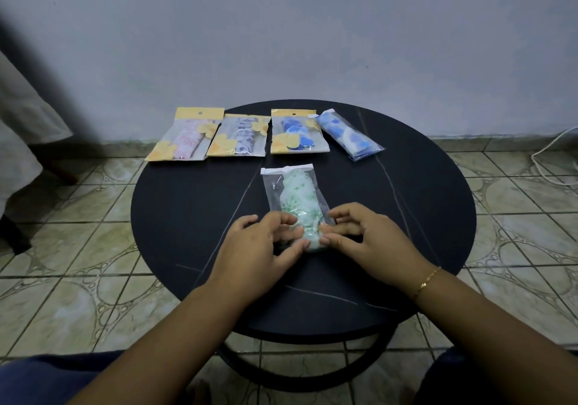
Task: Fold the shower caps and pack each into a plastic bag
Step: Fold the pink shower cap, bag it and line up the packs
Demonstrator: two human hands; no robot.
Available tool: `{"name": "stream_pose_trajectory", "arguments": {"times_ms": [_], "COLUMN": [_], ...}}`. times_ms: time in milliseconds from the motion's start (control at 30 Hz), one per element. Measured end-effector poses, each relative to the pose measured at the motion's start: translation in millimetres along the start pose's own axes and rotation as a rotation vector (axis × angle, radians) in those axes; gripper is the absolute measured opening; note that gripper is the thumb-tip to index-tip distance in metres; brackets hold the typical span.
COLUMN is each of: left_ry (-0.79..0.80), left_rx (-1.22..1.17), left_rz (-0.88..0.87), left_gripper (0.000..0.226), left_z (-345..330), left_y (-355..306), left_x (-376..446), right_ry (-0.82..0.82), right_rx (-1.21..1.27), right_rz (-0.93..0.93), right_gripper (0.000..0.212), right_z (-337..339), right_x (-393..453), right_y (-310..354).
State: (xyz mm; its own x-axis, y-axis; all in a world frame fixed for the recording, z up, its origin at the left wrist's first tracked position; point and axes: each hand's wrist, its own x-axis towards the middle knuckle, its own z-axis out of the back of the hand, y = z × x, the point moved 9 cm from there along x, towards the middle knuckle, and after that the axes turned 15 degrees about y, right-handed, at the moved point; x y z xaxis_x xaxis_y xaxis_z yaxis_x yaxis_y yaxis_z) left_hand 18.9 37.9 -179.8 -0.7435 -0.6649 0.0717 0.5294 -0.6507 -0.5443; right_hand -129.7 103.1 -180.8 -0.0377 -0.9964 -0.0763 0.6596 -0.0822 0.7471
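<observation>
Round dark table [187, 217]. My left hand [259, 245] and right hand [369, 239] both pinch the near end of a clear plastic bag [275, 185] lying mid-table, fingers curled round its edges. Inside it, a folded white shower cap [298, 198] with green print, its near end bunched between my hands. The bag's white flap points away from me.

Along the far edge, four packed bags: pink cap [187, 139], dark-patterned cap [244, 137], blue-heart cap [297, 132], and a tilted blue one [350, 134] in plain wrap.
</observation>
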Motion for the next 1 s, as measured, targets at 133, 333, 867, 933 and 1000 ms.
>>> {"name": "stream_pose_trajectory", "arguments": {"times_ms": [133, 333, 867, 933, 1000], "left_ry": [-0.011, 0.006, 0.047, 0.046, 0.046], "left_rx": [0.006, -0.057, -0.06, -0.052, -0.056], "left_rz": [0.011, 0.001, -0.08, -0.062, -0.034], "left_gripper": [0.035, 0.035, 0.039, 0.045, 0.05], "left_z": [0, 1, 2, 2, 1], "left_y": [0, 0, -10, -7, -3], "left_x": [0, -1, 0, 0, -1], "right_ry": [-0.017, -0.046, -0.142, -0.172, -0.191], "right_rx": [0.031, 0.064, -0.224, -0.26, -0.304], "right_rz": [-0.027, -0.068, 0.041, 0.072, 0.085], "right_gripper": [0.033, 0.036, 0.039, 0.038, 0.034], "right_z": [1, 1, -1, -2, -4], "right_x": [2, 6, 1, -1, -4], "right_y": [-2, -6, 11, 14, 16]}}
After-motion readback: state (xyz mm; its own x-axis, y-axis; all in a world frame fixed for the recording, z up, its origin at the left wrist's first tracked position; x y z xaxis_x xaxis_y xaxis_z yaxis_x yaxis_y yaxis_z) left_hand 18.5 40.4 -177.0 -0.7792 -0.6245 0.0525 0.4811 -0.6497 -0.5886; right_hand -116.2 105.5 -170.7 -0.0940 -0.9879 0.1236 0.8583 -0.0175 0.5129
